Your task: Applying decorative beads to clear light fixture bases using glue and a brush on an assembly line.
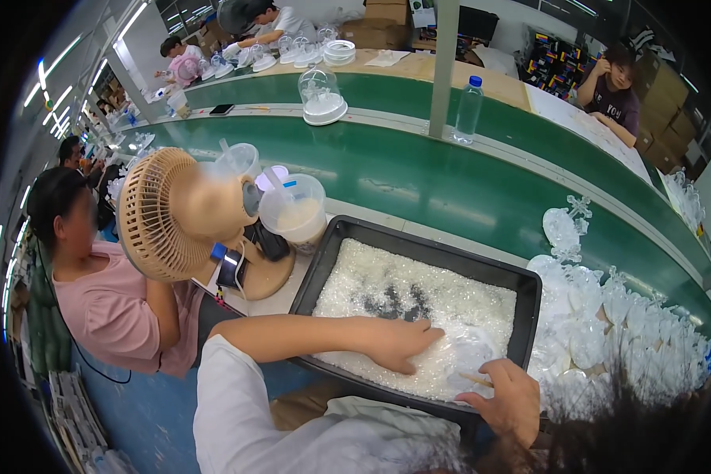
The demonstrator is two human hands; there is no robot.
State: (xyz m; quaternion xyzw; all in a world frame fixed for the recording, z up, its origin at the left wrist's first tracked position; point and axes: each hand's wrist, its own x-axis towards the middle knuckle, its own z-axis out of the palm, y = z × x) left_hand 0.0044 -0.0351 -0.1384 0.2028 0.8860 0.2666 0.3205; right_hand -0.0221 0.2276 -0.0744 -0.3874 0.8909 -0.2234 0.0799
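Note:
White glittery granules [363,268] lie in a black tray [428,242] right before me. My left hand [403,344] reaches across into them, fingers stretched out and partly sunk in the granules. A clear, pale piece [472,344] rests in the granules just right of its fingertips; its exact shape is hard to make out. At the tray's near right corner, my right hand [510,401] pinches a thin wooden stick [475,381] between thumb and fingers. The stick's tip points toward the clear piece, and whether they touch cannot be told.
Clear plastic ornaments [584,316] crowd the right side. Left of the tray stand a beige fan [162,213] and plastic tubs [296,209]. Beyond runs a green conveyor [387,182] carrying a dome [321,95], with a bottle [468,110] by a post. A co-worker [126,292] sits at left.

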